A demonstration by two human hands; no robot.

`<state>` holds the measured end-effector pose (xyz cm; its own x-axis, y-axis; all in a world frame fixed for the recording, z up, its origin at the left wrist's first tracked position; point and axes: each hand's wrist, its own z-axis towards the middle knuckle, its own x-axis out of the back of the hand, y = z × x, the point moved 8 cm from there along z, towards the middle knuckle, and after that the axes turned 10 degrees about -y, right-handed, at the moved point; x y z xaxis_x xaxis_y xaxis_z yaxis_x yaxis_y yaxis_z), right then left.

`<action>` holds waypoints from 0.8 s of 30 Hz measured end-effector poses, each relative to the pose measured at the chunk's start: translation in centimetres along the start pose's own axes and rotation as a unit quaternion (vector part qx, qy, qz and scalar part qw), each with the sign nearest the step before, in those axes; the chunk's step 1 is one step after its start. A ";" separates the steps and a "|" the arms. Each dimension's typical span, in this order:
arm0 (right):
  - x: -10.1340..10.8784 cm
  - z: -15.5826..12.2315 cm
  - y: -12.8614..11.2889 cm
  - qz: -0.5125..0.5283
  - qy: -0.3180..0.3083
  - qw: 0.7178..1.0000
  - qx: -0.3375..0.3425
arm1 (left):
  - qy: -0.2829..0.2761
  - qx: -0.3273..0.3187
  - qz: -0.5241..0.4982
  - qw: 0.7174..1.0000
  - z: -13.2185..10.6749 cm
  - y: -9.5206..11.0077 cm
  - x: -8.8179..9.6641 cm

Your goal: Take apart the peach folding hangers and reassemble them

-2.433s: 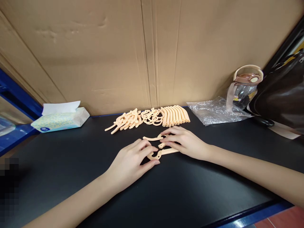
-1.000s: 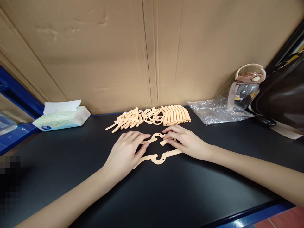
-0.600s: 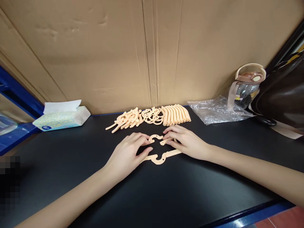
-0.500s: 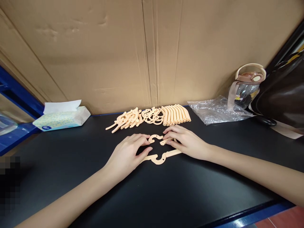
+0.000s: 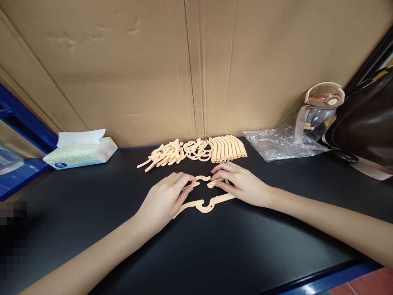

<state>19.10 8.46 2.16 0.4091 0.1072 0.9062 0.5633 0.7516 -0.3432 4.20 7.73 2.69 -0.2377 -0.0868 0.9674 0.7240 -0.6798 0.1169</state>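
Observation:
Beige plastic clothes hanger pieces lie on the black tabletop between my hands. My left hand [image 5: 164, 190] pinches a hanger arm [image 5: 195, 184] between thumb and fingers; most of that arm is hidden behind the hand. Another hanger arm [image 5: 211, 184] is under the fingers of my right hand [image 5: 242, 183], closed on it. Between the fingertips of both hands sits a curved hanger hook [image 5: 202, 178], lying flat. Nearer to me a second hook [image 5: 205, 207] lies flat with an arm on either side, a left arm [image 5: 188, 205] and a right arm [image 5: 224, 198].
Along the back are a pile of hanger pieces [image 5: 168, 153], loose hooks [image 5: 198, 150] and a row of hanger arms [image 5: 227, 148]. A tissue pack [image 5: 80, 152] is at left. Clear plastic wrap [image 5: 279, 143] and a drinking bottle [image 5: 322, 110] stand at right, before a cardboard wall [image 5: 123, 73].
My left thumb has moved up off the nearer left arm toward the fingers, and a hanger arm now shows in the pinch. My right hand has hardly moved.

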 end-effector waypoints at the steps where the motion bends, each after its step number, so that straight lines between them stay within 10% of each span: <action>1: 0.0 0.0 0.0 0.000 0.000 1.000 0.000 | 0.000 -0.002 0.006 1.000 0.0 0.1 0.0; 24: 0.5 0.0 -0.5 0.018 0.000 1.000 -0.001 | -0.047 0.120 -0.051 0.990 -0.5 -1.1 0.1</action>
<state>19.01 8.16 2.73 0.4287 0.1339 0.8934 0.5504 0.7455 -0.3759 3.06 8.11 2.54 -0.2646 0.0498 0.9631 0.8352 -0.4875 0.2547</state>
